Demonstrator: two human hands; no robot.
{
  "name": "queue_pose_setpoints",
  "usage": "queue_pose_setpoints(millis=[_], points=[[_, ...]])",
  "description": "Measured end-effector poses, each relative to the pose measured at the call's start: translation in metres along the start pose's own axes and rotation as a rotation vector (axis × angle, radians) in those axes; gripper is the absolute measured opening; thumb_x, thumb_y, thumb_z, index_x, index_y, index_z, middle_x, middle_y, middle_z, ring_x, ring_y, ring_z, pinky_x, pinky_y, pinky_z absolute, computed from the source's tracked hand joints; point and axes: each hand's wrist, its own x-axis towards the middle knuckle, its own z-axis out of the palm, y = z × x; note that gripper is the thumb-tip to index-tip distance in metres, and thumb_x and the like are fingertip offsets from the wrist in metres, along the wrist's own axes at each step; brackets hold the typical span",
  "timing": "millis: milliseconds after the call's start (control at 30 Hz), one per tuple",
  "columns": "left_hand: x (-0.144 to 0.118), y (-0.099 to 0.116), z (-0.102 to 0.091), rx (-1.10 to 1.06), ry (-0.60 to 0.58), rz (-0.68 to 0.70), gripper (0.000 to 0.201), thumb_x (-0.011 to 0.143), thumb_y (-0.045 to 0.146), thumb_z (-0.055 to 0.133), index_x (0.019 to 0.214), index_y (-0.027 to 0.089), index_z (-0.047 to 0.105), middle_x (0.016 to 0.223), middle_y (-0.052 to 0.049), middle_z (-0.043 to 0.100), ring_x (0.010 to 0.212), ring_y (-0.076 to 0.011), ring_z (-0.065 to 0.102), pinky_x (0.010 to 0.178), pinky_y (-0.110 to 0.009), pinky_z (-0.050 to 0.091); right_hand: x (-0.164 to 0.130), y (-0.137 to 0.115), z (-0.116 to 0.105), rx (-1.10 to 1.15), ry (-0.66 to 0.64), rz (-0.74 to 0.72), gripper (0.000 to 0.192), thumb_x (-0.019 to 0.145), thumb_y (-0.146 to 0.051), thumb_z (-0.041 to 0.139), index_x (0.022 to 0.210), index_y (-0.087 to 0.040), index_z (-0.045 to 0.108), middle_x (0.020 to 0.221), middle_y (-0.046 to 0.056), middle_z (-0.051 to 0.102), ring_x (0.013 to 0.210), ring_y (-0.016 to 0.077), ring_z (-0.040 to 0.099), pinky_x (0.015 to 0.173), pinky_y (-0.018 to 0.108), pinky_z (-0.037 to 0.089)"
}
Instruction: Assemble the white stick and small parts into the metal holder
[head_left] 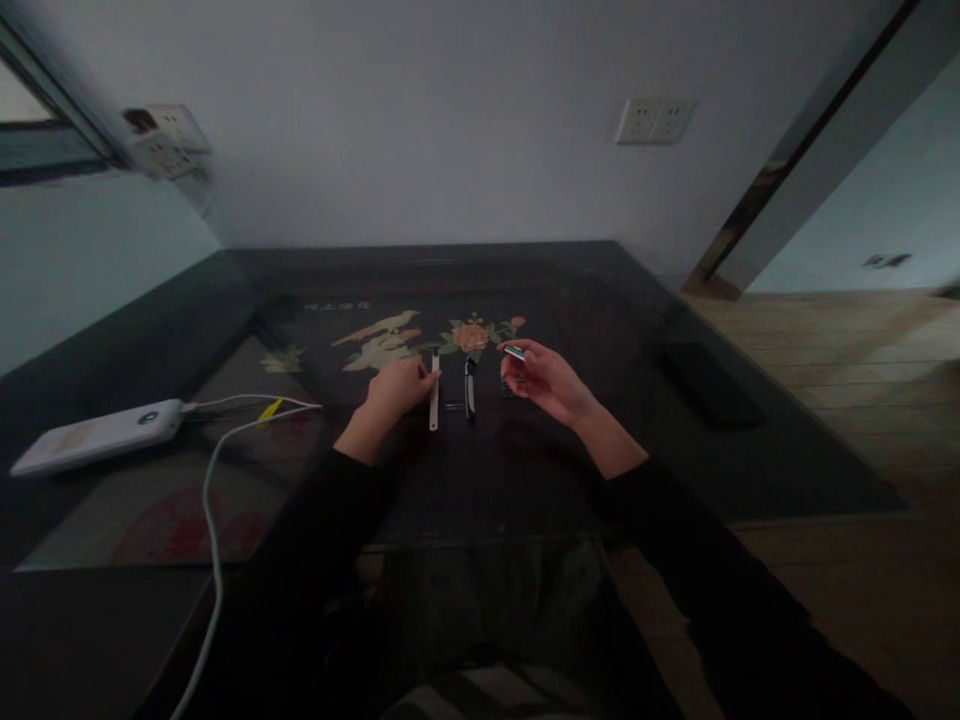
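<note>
On the dark glass-topped counter (525,480), with its painted panel of pale birds and a pink flower (470,335) under the glass, both bare hands work just in front of that flower.

The left hand (397,388) lies low on the counter, below and to the left of the flower, its fingers curled and its fingertips touching the upper end of a slim white flat stick (433,402). The stick lies on the glass, pointing toward and away from the person. The grip is pressed lightly against the stick; whether it pinches it or only rests on it cannot be told.

The right hand (544,380) is raised a little above the counter, below and to the right of the flower, palm turned inward. Its thumb and forefinger pinch a small flat teal-and-white piece (514,352) at the fingertips.

Between the two hands, directly below the flower, a narrow dark tool with a shiny metal part (469,390) lies on the glass, parallel to the white stick and just beside it.

Far to the left of the flower, a white rectangular power bank (97,436) rests on the counter, with a white cable (214,520) running from it toward the person. To the right of the flower, well apart, lies a flat black rectangular object (709,385).
</note>
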Motion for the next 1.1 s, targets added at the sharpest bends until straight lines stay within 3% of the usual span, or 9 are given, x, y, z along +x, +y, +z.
queue_pose_setpoints(millis=[133,367,500,600,700,833,1100], points=[[-0.005,0.008,0.002,0.05,-0.082,-0.041,0.043,0.085,0.056,0.054,0.091,0.018,0.071,0.093,-0.017,0.071,0.091,-0.0319,0.067,0.076,-0.039,0.049,0.001,0.003,-0.002,-0.02,-0.008,0.013,0.042,0.072,-0.047,0.079,0.101,-0.019,0.066,0.08,0.002,0.066,0.062,0.0098,0.056,0.048,0.021,0.038],[-0.004,0.011,0.005,0.018,-0.057,-0.056,0.024,0.083,0.03,0.056,0.087,0.012,0.071,0.094,-0.021,0.071,0.091,-0.0334,0.068,0.078,-0.041,0.05,0.002,0.002,-0.002,-0.018,0.004,0.006,0.046,0.07,-0.053,0.079,0.097,-0.019,0.068,0.078,0.001,0.066,0.061,0.0093,0.056,0.048,0.021,0.039],[-0.001,0.01,0.004,-0.062,0.011,-0.017,0.025,0.092,0.025,0.045,0.1,0.011,0.064,0.09,-0.017,0.071,0.081,-0.0237,0.07,0.073,-0.033,0.05,0.002,0.001,-0.001,-0.032,0.03,-0.013,0.045,0.069,-0.055,0.079,0.095,-0.02,0.067,0.077,0.001,0.066,0.06,0.0094,0.055,0.047,0.021,0.038],[-0.003,0.016,0.0,-0.256,0.025,0.06,0.025,0.096,0.024,0.04,0.114,0.014,0.055,0.08,-0.006,0.071,0.053,-0.0121,0.062,0.056,-0.023,0.047,0.002,0.0,-0.001,-0.038,0.047,-0.04,0.045,0.068,-0.054,0.079,0.095,-0.02,0.067,0.074,0.0,0.065,0.058,0.0094,0.054,0.047,0.022,0.037],[-0.008,0.027,-0.004,-0.697,0.028,0.13,0.024,0.094,0.022,0.045,0.115,0.014,0.054,0.068,-0.001,0.065,0.037,-0.0079,0.046,0.041,-0.02,0.035,0.002,0.0,-0.001,-0.038,0.087,-0.059,0.044,0.069,-0.051,0.08,0.097,-0.02,0.065,0.073,-0.001,0.064,0.058,0.0097,0.053,0.047,0.023,0.036],[-0.019,0.043,-0.003,-1.044,0.056,0.299,0.027,0.092,0.026,0.052,0.115,0.014,0.061,0.056,0.005,0.051,0.04,-0.0061,0.037,0.042,-0.019,0.027,0.003,0.0,-0.002,-0.022,0.145,-0.079,0.043,0.069,-0.049,0.08,0.098,-0.021,0.064,0.074,-0.001,0.063,0.057,0.0097,0.053,0.047,0.023,0.036],[-0.046,0.07,0.014,-1.208,-0.084,0.391,0.037,0.092,0.039,0.054,0.12,0.016,0.061,0.059,0.006,0.041,0.047,-0.0079,0.034,0.044,-0.02,0.025,0.006,0.002,-0.006,0.053,0.239,-0.182,0.04,0.071,-0.052,0.078,0.094,-0.022,0.066,0.07,-0.002,0.061,0.055,0.0089,0.051,0.047,0.022,0.036]])
